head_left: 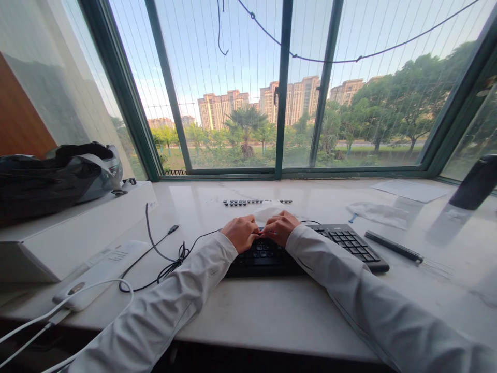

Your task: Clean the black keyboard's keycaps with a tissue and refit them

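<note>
While left hand [239, 232] and right hand [280, 227] curl on keyboard [268, 262], grip unclear, countertop's front edge [267, 344] apart

Long, pale grey sleeves [166, 292] of smooth cloth hang loose, rumpled into soft folds and creases, a thin seam line [347, 312] running lengthwise beneath, and finish in plain cuffs [297, 238].

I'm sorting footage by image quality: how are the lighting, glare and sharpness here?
In the head view, the window is bright, while below the counter it is nearly black; in the head view, the counter shows glossy reflections near the window; in the head view, the left hand and right hand look fairly sharp, but the right sleeve softens toward the bottom corner.
</note>
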`<state>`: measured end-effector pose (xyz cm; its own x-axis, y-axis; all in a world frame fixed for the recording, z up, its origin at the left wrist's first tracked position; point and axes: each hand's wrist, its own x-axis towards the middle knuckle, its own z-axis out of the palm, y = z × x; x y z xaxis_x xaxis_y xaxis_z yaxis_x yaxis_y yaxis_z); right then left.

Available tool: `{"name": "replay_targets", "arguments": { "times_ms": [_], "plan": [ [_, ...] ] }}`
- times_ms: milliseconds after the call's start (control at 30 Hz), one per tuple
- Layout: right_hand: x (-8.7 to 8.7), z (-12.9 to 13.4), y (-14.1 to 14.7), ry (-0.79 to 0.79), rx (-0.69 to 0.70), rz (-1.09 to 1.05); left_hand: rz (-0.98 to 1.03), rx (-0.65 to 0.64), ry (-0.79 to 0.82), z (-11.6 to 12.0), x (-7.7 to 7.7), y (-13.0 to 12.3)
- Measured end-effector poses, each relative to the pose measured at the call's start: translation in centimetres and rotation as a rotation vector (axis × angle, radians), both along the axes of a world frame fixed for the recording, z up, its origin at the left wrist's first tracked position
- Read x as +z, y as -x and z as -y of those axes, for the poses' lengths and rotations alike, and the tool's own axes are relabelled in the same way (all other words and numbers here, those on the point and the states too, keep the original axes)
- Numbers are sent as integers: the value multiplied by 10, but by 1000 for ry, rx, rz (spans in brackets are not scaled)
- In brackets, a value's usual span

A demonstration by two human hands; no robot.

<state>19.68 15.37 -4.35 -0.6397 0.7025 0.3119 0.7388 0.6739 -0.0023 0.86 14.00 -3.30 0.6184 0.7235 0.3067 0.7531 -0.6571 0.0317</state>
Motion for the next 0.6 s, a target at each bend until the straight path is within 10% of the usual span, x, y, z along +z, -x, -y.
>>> {"name": "replay_targets", "arguments": {
  "times_ms": [333, 600],
  "plan": [
    [5, 21, 15, -189, 59, 306, -342, 8, -137, 34, 6, -15],
    [6, 30, 13, -154, 54, 227, -123, 20, -45, 23, -4, -9]
  ]
}}
